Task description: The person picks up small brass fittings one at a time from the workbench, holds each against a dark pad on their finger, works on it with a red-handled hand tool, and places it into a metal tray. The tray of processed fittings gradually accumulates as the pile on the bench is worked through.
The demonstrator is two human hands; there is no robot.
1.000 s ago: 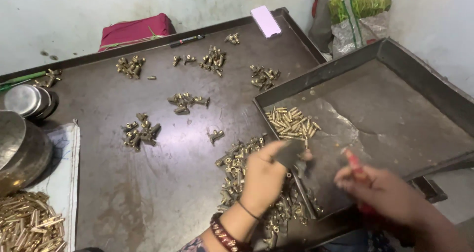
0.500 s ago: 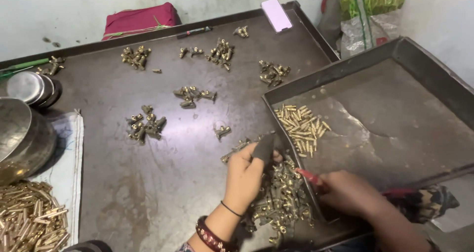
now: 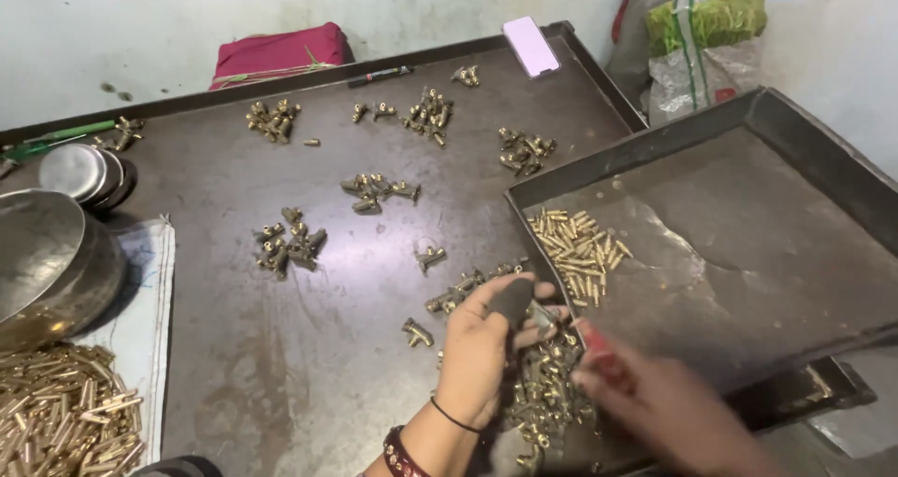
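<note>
Here, going from the left, a loose pile of long brass pins [image 3: 61, 411] lies on a white cloth [image 3: 140, 299] beside a steel bowl [image 3: 47, 262], and small clusters of brass fittings [image 3: 288, 246] dot the dark metal table [image 3: 215, 346]. Nearer the middle, the left hand [image 3: 482, 351] is closed around a dark, stubby tool [image 3: 513, 301], its fingertips resting on the heap of brass parts [image 3: 543, 393] at the table's near edge. The right hand [image 3: 655, 397] is blurred just beside that heap, and I cannot tell whether it is open or holding anything. Above it a dark tray [image 3: 748, 112] leans over the table, with a small batch of brass pins [image 3: 575, 243] lying near its lower left corner. These parts look hard, dense for their size and smooth, likely to roll or slip; they are probably best pinched singly across the body between thumb and fingertip, or scooped up in a cupped palm.
</note>
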